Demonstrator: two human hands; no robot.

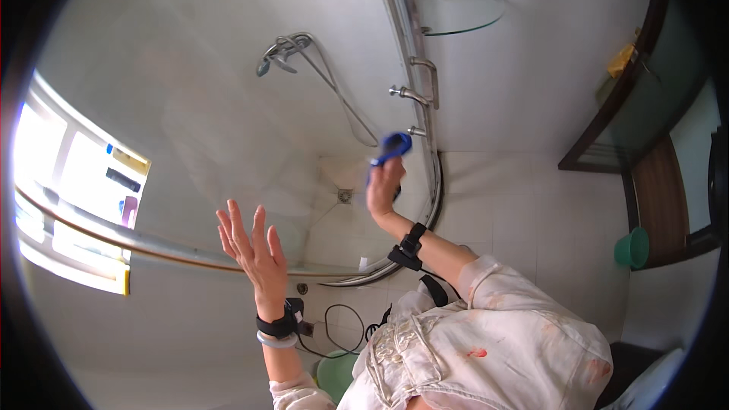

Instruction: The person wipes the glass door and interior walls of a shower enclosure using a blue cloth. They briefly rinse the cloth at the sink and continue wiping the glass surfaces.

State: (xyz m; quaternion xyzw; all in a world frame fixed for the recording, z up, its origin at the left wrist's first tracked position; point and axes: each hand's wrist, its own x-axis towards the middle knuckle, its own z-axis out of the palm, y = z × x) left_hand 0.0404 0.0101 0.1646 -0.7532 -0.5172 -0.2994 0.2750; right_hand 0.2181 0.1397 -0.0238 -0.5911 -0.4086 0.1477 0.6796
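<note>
My right hand (386, 186) is raised in front of the curved shower glass, its fingers wrapped round a blue tool with a dark middle (393, 146). The tool looks like a small scrubbing brush, though blur hides its exact kind. It is close to the metal door frame (420, 38) and its handle (434, 83); whether it touches the glass cannot be made out. My left hand (258, 254) is held up with fingers spread and nothing in it, beside the glass and its lower rail (182, 260). I cannot tell if it touches the pane.
Behind the glass are a hand shower (282, 52) with a hose and a floor drain (345, 197). A glass shelf (463, 15) juts from the wall. Bottles (125, 176) line the bright window. Green buckets stand at right (632, 247) and near me (336, 376). A dark-framed door (630, 99) stands right.
</note>
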